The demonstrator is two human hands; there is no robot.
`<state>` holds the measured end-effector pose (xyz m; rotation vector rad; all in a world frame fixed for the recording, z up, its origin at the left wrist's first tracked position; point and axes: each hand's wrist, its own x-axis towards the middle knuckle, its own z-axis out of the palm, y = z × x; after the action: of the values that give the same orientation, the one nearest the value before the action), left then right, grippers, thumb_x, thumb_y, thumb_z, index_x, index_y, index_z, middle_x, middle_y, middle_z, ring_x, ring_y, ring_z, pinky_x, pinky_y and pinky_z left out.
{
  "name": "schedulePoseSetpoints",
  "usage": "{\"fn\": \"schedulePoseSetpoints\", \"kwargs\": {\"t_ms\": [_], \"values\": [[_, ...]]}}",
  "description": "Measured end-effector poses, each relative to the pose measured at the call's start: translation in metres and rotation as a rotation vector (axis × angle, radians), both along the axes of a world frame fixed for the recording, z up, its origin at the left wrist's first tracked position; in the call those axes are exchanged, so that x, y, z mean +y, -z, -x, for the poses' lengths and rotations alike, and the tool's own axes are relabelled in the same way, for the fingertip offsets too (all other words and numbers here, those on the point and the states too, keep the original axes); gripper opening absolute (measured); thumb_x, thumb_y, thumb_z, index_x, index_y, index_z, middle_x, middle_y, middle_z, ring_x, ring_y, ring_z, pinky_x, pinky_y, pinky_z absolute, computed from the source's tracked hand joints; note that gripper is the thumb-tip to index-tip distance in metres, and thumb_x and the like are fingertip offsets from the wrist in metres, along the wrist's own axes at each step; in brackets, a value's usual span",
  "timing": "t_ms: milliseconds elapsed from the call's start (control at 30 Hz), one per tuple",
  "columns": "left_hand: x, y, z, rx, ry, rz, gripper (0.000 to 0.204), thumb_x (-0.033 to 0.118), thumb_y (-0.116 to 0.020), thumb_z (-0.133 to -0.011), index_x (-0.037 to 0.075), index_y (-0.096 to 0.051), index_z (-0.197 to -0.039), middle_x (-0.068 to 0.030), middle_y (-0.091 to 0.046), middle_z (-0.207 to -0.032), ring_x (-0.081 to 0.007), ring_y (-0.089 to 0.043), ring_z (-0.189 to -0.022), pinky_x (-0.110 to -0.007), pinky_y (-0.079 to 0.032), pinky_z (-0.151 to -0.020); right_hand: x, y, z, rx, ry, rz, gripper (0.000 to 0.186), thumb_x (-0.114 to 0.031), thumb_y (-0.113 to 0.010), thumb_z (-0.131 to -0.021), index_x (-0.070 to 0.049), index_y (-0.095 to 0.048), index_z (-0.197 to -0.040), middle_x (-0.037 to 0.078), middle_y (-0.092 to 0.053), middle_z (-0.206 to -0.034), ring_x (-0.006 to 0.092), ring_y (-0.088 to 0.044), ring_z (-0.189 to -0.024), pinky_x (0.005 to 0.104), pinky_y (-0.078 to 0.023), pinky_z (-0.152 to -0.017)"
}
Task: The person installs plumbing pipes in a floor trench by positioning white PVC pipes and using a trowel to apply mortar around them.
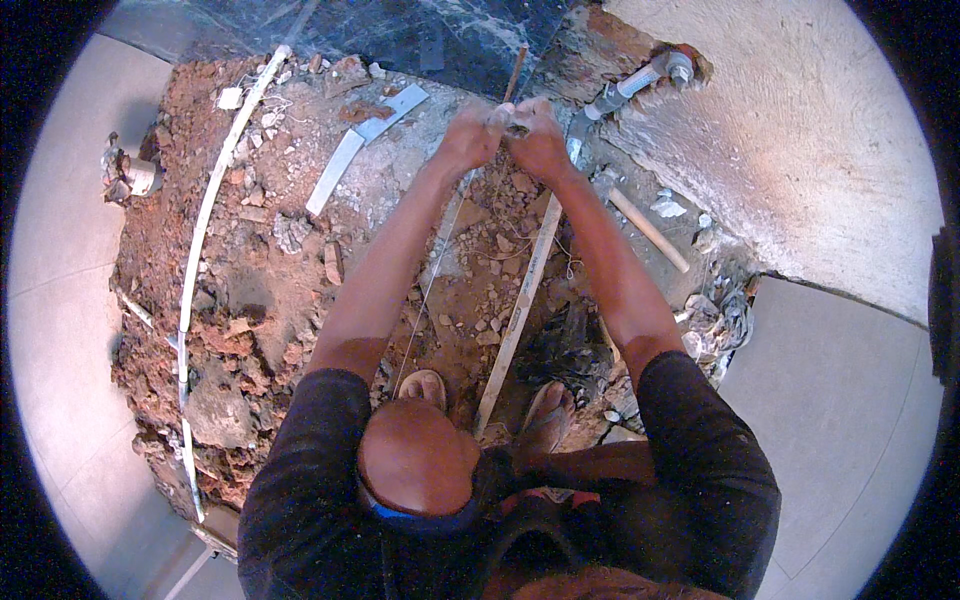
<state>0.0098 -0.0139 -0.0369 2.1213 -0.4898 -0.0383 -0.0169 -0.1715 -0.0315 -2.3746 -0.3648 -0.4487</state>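
- Reddish brown, mottled with grey, is shown by the soil [262, 315].
- Rusty brown is seen on the thin rod [516, 74] at the soil's far edge.
- White is borne by the curved pipe [206, 214] on the soil.
- Dark blue with pale veining is displayed by the slab [400, 38] beyond the soil.

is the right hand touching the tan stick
No, the tan stick lies apart from the right hand, which is close beside the left hand.
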Motion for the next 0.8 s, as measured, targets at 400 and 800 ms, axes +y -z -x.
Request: {"fn": "schedulePoseSetpoints", "kwargs": {"t_ms": [400,800], "values": [[0.002,0.036,0.003,0.009,0.004,0.337,0.020,0.017,-0.052,-0.094,0.004,-0.065,-0.100,-0.0192,-0.060,-0.092,-0.0337,-0.057,-0.086,-0.041,-0.046,-0.077,0.007,0.038,-0.003,0.432,0.099,-1.067,0.017,-0.019,-0.068,-0.086,-0.005,-0.067,-0.096,0.004,-0.063,-0.086,0.0144,-0.058,-0.074,0.0304,-0.052,-0.066],[0.014,0.056,0.007,0.070,0.063,0.466,0.018,0.013,-0.053,-0.093,0.003,-0.066,-0.100,-0.0162,-0.061,-0.099,-0.0313,-0.059,-0.094,-0.039,-0.047,-0.082,0.021,0.039,-0.001,0.672,0.249,-1.106,0.018,-0.021,-0.067,-0.088,-0.005,-0.065,-0.094,0.004,-0.063,-0.086,0.0176,-0.058,-0.075,0.0329,-0.051,-0.062]]}}
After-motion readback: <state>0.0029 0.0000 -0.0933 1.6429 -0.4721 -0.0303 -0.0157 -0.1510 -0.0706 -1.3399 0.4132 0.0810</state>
